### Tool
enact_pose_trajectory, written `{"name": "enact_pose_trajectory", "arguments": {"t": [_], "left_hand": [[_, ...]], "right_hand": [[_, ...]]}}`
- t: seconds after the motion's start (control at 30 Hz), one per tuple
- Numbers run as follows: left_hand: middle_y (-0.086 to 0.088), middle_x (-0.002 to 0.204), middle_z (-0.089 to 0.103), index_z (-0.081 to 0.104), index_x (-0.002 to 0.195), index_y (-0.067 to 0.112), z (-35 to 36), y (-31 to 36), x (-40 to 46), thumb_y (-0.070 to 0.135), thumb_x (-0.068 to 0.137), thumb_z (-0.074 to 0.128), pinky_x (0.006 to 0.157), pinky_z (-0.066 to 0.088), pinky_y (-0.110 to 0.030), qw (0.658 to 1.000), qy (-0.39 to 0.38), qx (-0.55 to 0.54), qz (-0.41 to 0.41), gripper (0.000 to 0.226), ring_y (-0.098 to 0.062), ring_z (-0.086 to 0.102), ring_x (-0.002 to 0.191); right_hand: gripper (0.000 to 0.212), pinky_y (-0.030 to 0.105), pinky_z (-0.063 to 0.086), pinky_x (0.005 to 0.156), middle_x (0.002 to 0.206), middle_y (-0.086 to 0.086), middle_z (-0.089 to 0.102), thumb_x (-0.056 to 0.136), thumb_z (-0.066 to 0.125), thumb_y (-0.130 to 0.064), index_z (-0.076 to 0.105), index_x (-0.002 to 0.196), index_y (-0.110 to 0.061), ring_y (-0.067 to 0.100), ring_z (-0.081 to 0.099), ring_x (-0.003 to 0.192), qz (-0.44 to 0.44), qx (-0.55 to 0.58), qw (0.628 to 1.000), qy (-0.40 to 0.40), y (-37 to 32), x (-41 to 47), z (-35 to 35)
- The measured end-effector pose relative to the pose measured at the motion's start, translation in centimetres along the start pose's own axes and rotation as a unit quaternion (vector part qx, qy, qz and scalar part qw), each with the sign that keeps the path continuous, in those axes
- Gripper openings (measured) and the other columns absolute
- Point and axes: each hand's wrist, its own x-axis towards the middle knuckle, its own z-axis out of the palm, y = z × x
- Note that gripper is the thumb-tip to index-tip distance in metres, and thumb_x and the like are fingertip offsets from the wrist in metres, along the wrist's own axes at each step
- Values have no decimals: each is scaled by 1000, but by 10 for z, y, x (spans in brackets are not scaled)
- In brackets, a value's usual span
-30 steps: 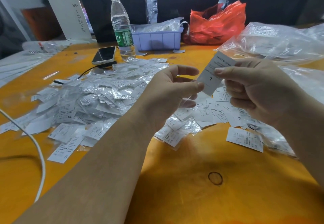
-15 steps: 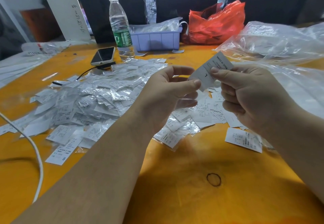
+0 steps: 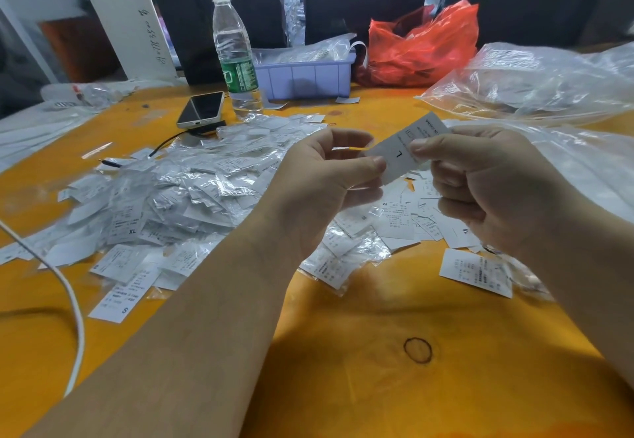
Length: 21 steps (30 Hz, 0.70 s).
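A white paper label (image 3: 398, 149) printed with an L is held up over the orange table (image 3: 343, 352). My right hand (image 3: 480, 183) pinches its right edge between thumb and forefinger. My left hand (image 3: 319, 183) pinches its lower left corner, where a thin clear sleeve seems to lie under the fingers. A big heap of bagged labels (image 3: 164, 190) lies to the left of my left hand. Loose bare labels (image 3: 398, 221) lie spread beneath both hands.
A water bottle (image 3: 233, 53), a phone (image 3: 200, 110) with a dark cable, a lilac bin (image 3: 305, 75) and a red plastic bag (image 3: 422, 46) stand at the back. Large clear bags (image 3: 535, 84) cover the right side. A white cable (image 3: 73, 304) curves along the left.
Both hands have drawn closer together and the label has tilted flatter, its lower corner now sitting deeper in my left hand's pinch.
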Motion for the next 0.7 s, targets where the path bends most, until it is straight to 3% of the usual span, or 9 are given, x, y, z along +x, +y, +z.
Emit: {"name": "enact_pose_trajectory", "arguments": {"t": [0.2,0.43,0.6,0.7], "left_hand": [[-9,85,71,62,96,8,-1,1,0,-6,82,68,69,61,-34,1000,-12,-13,4,21,-26,72,79],[-10,92,70,63,96,11,-3,-1,0,-3,81,70,72,61,-35,1000,-23,20,8,22,-26,71,85],[-3,82,73,63,96,13,-3,0,0,-2,81,71,68,60,-32,999,-34,27,4,22,-24,72,84],[-3,79,72,63,95,12,-3,0,-1,-3,81,71,68,61,-33,999,-30,29,7,22,-23,71,82]], "right_hand": [[33,14,17,35,45,-6,23,88,63,-11,73,58,-20,8,15,38,-2,-36,999,-34,0,0,-1],[17,15,18,35,51,-1,23,88,64,-16,73,74,-15,10,14,41,28,-74,994,-74,-1,-2,-2],[33,15,18,36,52,2,23,91,59,-16,73,62,-19,14,10,47,3,-43,998,-39,-3,1,-4],[29,15,20,35,47,-4,27,90,63,-12,71,62,-18,10,17,41,-15,-40,999,-14,-1,0,-3]]}}
